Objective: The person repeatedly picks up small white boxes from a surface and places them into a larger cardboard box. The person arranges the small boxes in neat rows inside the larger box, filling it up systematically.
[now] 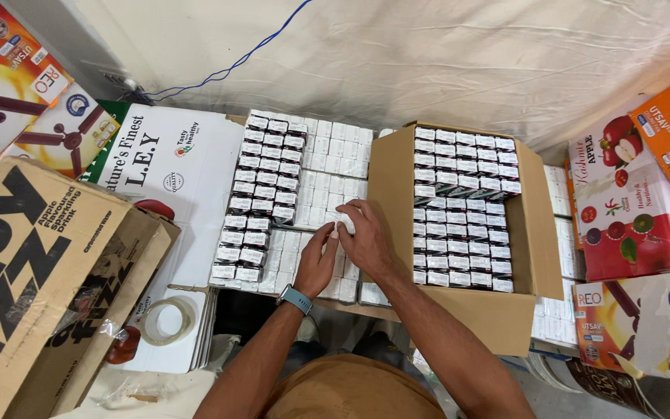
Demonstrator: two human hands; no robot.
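Note:
My left hand (316, 260) and my right hand (364, 237) meet over a flat layer of small white boxes (327, 190) laid in rows. The fingers of both hands close around one small white box (347, 225) near the middle of that layer. A watch sits on my left wrist. To the left, stacked rows of small dark-and-white boxes (261, 194) cover part of the layer. To the right stands an open brown carton (533, 233) filled with the same small dark-and-white boxes (463, 209).
A large brown printed carton (32, 279) lies at the left. A roll of clear tape (166, 320) rests on white flattened cardboard (168, 155). Colourful printed boxes (645, 202) crowd the right side. A white cloth (428, 54) with a blue cable lies behind.

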